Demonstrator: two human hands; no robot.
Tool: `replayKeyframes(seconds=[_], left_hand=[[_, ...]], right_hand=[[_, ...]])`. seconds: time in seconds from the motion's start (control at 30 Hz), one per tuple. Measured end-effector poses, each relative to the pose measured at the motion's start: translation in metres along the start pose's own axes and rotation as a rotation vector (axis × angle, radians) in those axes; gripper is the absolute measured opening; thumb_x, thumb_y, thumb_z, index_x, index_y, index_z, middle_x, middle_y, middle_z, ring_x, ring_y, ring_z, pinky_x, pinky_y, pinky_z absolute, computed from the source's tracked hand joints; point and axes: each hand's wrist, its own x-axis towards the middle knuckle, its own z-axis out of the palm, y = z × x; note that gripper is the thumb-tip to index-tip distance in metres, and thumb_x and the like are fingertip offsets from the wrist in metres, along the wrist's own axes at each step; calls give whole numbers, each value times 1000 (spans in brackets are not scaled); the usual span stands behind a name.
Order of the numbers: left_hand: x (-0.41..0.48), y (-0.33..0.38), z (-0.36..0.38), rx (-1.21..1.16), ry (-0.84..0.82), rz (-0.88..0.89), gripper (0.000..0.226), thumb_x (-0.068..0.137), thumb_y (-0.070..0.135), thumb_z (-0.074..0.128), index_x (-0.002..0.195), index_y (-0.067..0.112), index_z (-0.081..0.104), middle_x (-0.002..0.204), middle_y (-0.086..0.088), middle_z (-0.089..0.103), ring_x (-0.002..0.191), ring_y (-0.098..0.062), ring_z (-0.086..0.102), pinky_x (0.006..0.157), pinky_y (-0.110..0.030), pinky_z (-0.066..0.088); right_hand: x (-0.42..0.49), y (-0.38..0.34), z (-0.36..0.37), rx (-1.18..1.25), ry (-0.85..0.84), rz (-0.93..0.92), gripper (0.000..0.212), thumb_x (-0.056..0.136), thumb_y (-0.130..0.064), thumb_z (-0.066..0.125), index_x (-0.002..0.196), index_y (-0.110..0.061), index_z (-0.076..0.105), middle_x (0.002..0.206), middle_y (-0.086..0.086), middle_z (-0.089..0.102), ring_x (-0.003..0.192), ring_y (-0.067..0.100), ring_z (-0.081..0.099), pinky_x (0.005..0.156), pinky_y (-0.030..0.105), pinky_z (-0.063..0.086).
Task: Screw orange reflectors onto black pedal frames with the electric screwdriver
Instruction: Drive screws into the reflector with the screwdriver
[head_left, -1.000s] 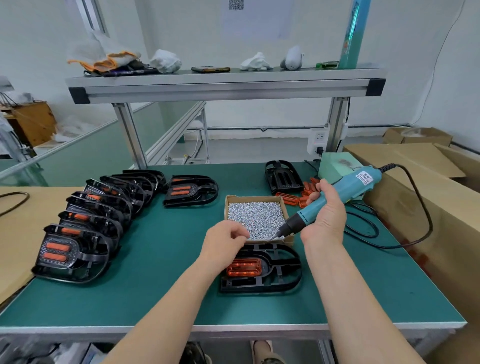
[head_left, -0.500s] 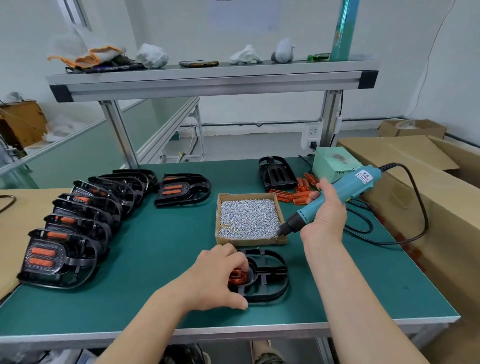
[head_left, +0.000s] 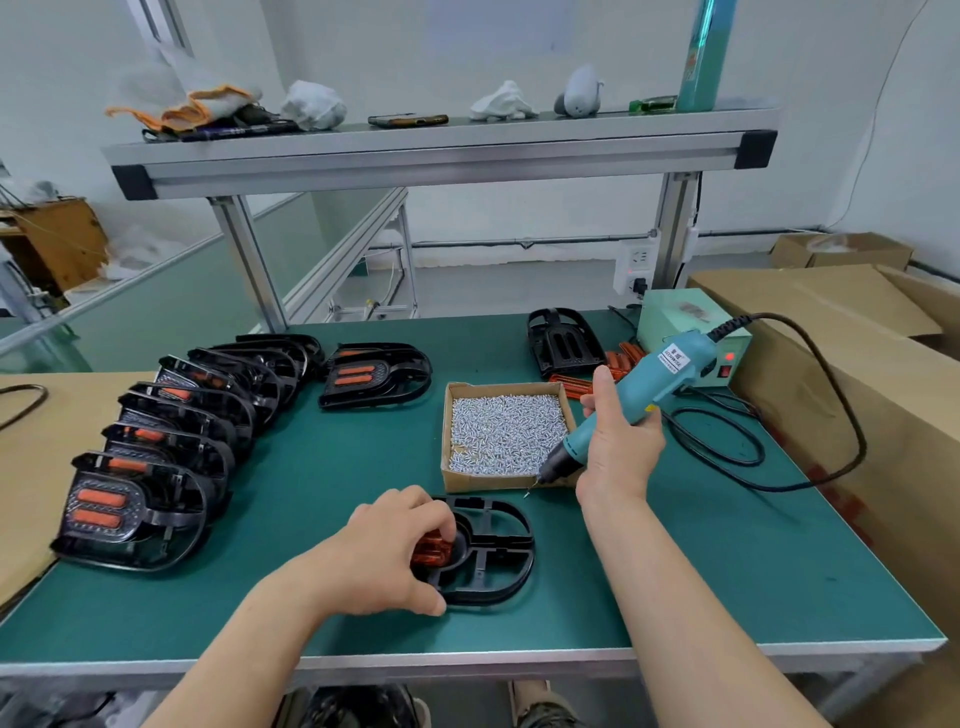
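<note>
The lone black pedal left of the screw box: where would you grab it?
Probably by the open loop at its right end, coming from the right and above. The pedal lies flat, and that curved bar leaves a gap for fingers, while the left end is filled by orange reflectors and crowded by the stacked row.

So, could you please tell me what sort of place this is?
Likely a factory assembly station: a green workbench, a row of finished pedals, and a box of screws.

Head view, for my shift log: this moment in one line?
left hand grips pedal frame | right hand holds screwdriver | tip by screw box
</note>
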Motion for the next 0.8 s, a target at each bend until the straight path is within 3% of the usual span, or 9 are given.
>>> replayKeyframes(seconds=[0.13,0.33,0.5,0.8], left_hand=[[0,0,0,-7,-8,-5,52,60,59,72,100,48,40,110,19,39,103,-9,38,87,-30,33],[-1,2,-1,-4,-11,-9,52,61,57,72,102,47,40,111,19,38,105,-9,38,89,-30,34],[0,13,-3,2,2,-11,50,64,55,73,103,41,44,108,17,40,102,-10,38,86,-30,34],[27,51,7,-2,97,15,59,68,60,74,113,28,51,109,12,46,101,-12,41,91,-32,36]], right_hand=[[-1,3,0,-54,-26,-24,24,84,-27,83,90,-19,61,73,-2,72,66,5,68,63,15,52],[-6,5,1,-86,-97,-43,22,82,-26,84,87,-23,63,79,3,72,75,14,68,77,29,56],[-8,-14,7,-23,-81,-73,24,83,-26,83,94,-18,63,74,-3,72,67,6,69,63,15,52],[-20,-48,20,52,-123,-103,22,85,-27,81,92,-18,61,67,-4,70,62,5,64,61,15,52]])
